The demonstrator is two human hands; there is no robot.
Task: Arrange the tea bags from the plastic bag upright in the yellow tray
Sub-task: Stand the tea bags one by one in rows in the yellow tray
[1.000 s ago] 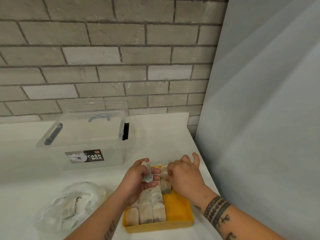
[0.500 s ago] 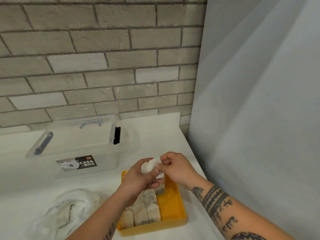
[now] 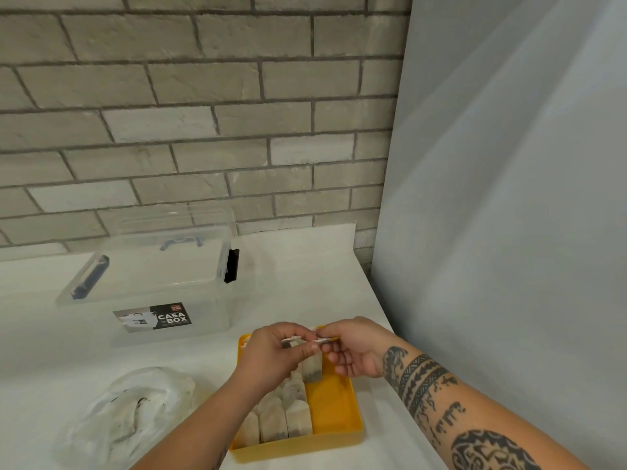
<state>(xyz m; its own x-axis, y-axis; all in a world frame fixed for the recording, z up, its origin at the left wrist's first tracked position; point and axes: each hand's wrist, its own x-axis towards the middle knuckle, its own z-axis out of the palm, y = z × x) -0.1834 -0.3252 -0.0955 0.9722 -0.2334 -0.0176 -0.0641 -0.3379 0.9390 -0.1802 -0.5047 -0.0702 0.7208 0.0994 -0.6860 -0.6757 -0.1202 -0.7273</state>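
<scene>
Soft, even indoor light, faint shadows, slight blur, wide-angle edge bending.

Setting appeared domestic, likely a kitchen or utility corner: white counter met a grey brick wall; clear storage box sat beyond the fingers.

Glossy plastic yellow tray, clear plastic box, rough brick wall

white counter, clear box, plastic bag, yellow tray w/ tea bags
</scene>
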